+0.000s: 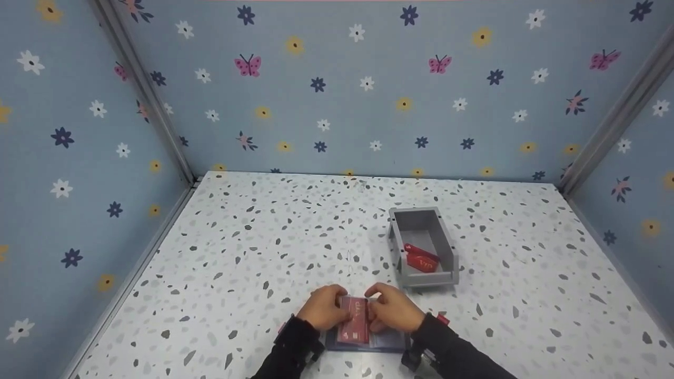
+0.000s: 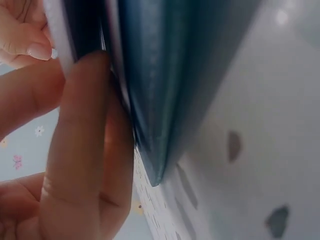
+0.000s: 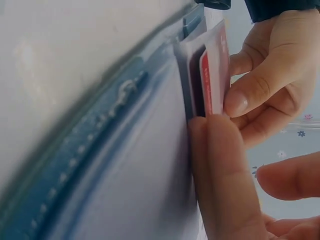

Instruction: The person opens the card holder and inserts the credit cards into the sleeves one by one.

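A blue card holder with stitched edges and clear pocket pages lies open on the table, near its front. A red card with pale lettering is in or against a raised clear pocket. My left hand pinches the red card and the page from the left, thumb on the front. From the right, my right hand pinches the pocket's edge with its fingertips, while another finger stands apart. How deep the card sits in the pocket cannot be told.
A grey open bin stands beyond my right hand, with red VIP cards inside. Small red pieces show beside the right sleeve. Flower-patterned walls enclose the speckled table at the back and sides.
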Motion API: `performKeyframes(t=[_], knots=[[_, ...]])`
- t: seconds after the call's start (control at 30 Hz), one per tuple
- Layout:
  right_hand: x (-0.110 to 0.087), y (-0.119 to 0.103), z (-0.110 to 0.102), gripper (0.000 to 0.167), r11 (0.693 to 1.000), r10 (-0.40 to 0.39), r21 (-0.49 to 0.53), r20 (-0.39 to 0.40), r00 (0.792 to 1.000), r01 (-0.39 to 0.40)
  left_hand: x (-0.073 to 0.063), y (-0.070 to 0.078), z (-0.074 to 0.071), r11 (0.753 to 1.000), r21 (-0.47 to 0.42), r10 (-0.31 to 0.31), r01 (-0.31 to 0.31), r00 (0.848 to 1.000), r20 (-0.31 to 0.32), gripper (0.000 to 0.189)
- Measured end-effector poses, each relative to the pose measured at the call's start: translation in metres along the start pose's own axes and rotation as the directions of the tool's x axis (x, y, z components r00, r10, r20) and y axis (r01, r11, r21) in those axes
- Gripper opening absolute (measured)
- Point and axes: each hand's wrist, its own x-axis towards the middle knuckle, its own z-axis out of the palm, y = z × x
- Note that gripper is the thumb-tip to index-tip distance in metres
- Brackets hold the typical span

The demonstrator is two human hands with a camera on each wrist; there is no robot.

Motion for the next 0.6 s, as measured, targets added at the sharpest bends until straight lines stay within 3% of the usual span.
performKeyframes(t=[0.17, 0.33, 0.47, 0.6], knots=[[-0.002, 0.0, -0.003, 0.025, 0.999, -0.039, -0.022, 0.024, 0.999, 0.039, -0.002, 0.003, 0.004, 0.999, 0.041, 0.025, -0.023, 0.999, -0.033, 0.044], [-0.007, -0.004, -0.012, 0.03, 0.987, -0.091, -0.127, 0.053, 0.994, 0.097, -0.004, 0.006, 0.008, 0.989, 0.14, 0.051, -0.04, 0.996, -0.079, 0.044], [-0.011, -0.013, -0.028, 0.037, 0.955, -0.175, -0.234, 0.049, 0.983, 0.181, -0.008, 0.01, 0.012, 0.961, 0.262, 0.113, -0.084, 0.989, -0.096, 0.054], [-0.012, -0.026, -0.051, 0.052, 0.914, -0.25, -0.32, 0.034, 0.968, 0.248, -0.014, 0.016, 0.017, 0.925, 0.343, 0.187, -0.165, 0.982, -0.034, 0.07]])
